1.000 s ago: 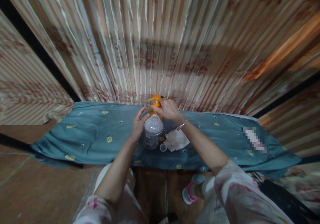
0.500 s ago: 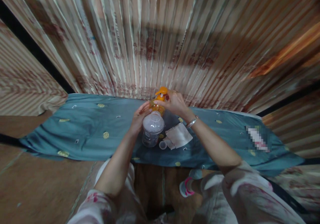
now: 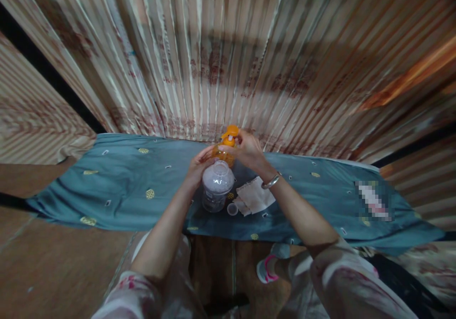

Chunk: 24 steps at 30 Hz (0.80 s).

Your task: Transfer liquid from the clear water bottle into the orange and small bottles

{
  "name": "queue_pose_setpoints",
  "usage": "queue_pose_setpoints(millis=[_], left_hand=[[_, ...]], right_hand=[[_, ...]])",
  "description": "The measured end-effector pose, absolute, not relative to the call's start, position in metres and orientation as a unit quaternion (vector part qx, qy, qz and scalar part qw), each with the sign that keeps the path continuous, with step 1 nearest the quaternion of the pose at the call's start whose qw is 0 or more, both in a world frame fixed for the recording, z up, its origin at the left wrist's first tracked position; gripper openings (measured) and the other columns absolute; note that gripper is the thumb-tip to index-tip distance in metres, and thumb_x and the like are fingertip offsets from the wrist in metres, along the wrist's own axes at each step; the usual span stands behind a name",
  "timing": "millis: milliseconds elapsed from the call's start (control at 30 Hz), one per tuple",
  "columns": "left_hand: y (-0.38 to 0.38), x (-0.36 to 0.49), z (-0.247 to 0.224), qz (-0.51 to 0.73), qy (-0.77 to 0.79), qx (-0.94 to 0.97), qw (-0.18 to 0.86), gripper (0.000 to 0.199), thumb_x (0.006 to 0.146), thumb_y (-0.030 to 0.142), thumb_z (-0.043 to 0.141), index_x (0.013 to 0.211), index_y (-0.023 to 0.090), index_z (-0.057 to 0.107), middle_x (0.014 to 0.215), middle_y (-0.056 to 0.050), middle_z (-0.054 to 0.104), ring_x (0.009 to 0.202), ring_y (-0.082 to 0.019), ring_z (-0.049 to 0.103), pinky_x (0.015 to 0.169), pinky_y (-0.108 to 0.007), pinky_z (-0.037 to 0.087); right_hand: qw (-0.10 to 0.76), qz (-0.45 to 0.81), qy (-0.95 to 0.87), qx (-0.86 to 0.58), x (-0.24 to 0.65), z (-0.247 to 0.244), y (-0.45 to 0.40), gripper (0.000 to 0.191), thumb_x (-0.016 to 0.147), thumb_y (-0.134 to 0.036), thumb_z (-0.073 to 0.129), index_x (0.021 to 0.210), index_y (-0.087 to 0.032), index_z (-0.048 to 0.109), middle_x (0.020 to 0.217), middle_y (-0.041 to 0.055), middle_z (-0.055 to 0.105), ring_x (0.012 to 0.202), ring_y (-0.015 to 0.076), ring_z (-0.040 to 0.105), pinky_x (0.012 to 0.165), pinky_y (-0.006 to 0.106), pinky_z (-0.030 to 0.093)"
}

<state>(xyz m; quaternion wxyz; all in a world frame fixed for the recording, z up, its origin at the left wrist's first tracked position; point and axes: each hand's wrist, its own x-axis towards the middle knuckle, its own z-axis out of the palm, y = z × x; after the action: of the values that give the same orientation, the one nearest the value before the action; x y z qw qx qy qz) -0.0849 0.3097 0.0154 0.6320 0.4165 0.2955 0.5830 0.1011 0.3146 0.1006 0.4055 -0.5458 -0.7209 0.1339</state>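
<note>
A see-through orange bottle stands upright behind a clear plastic bottle. Its bright orange cap is flipped up, and a pale spout shows below it. My left hand curls round the left side of the orange bottle, partly hidden by the clear bottle. From the right, my right hand grips near the orange bottle's neck, fingers by the raised cap and thumb across its front. The clear bottle's mouth is uncovered. In front of my right hand lie a small round whitish cap and a folded white cloth or tissue.
A teal patterned cloth covers the table. Pleated curtains hang right behind its far edge. A blurred-out item lies at the right end. Dark poles stand at the sides.
My right hand has shifted slightly down at the orange bottle's neck, and the cap appears raised a little differently. The view has moved slightly; both hands stay on the bottle.
</note>
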Motion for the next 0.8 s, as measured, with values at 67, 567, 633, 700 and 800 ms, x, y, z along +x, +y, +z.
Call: queue_pose_setpoints(millis=[67, 567, 633, 700, 800], left_hand=[[0.309, -0.085, 0.016, 0.584, 0.295, 0.417, 0.631, 0.061, 0.054, 0.036, 0.101, 0.11, 0.021, 0.082, 0.123, -0.011, 0.08, 0.118, -0.033, 0.074, 0.104, -0.041, 0.057], [0.307, -0.085, 0.018, 0.589, 0.293, 0.403, 0.637, 0.06, 0.053, 0.034, 0.101, 0.108, 0.02, 0.081, 0.122, -0.011, 0.08, 0.121, -0.033, 0.072, 0.108, -0.044, 0.053], [0.307, -0.085, 0.017, 0.591, 0.293, 0.404, 0.634, 0.06, 0.054, 0.034, 0.1, 0.109, 0.02, 0.08, 0.124, -0.012, 0.079, 0.123, -0.033, 0.071, 0.11, -0.045, 0.052], [0.307, -0.085, 0.017, 0.589, 0.295, 0.406, 0.634, 0.061, 0.055, 0.034, 0.1, 0.111, 0.02, 0.08, 0.127, -0.012, 0.078, 0.125, -0.034, 0.07, 0.111, -0.045, 0.051], [0.306, -0.086, 0.017, 0.582, 0.298, 0.414, 0.634, 0.062, 0.055, 0.035, 0.099, 0.112, 0.02, 0.079, 0.128, -0.013, 0.078, 0.128, -0.035, 0.069, 0.111, -0.046, 0.051]], right_hand=[[0.407, 0.138, -0.738, -0.52, 0.101, 0.098, 0.316, 0.034, 0.081, -0.052, 0.077, 0.096, -0.022, 0.071, 0.094, 0.0045, 0.076, 0.086, 0.0239, 0.071, 0.081, 0.039, 0.055], [0.423, 0.146, -0.735, -0.51, 0.101, 0.095, 0.31, 0.027, 0.084, -0.045, 0.075, 0.097, -0.023, 0.067, 0.1, 0.0046, 0.078, 0.093, 0.0246, 0.072, 0.088, 0.039, 0.055], [0.41, 0.155, -0.756, -0.485, 0.101, 0.096, 0.308, 0.023, 0.087, -0.04, 0.07, 0.101, -0.023, 0.068, 0.103, 0.0043, 0.078, 0.095, 0.0236, 0.071, 0.089, 0.038, 0.054], [0.41, 0.155, -0.756, -0.487, 0.1, 0.097, 0.307, 0.027, 0.086, -0.041, 0.071, 0.105, -0.022, 0.068, 0.105, 0.0048, 0.078, 0.094, 0.0233, 0.071, 0.089, 0.037, 0.054], [0.426, 0.132, -0.723, -0.527, 0.097, 0.097, 0.307, 0.039, 0.08, -0.047, 0.08, 0.106, -0.022, 0.067, 0.106, 0.0068, 0.077, 0.095, 0.0246, 0.071, 0.089, 0.039, 0.055]])
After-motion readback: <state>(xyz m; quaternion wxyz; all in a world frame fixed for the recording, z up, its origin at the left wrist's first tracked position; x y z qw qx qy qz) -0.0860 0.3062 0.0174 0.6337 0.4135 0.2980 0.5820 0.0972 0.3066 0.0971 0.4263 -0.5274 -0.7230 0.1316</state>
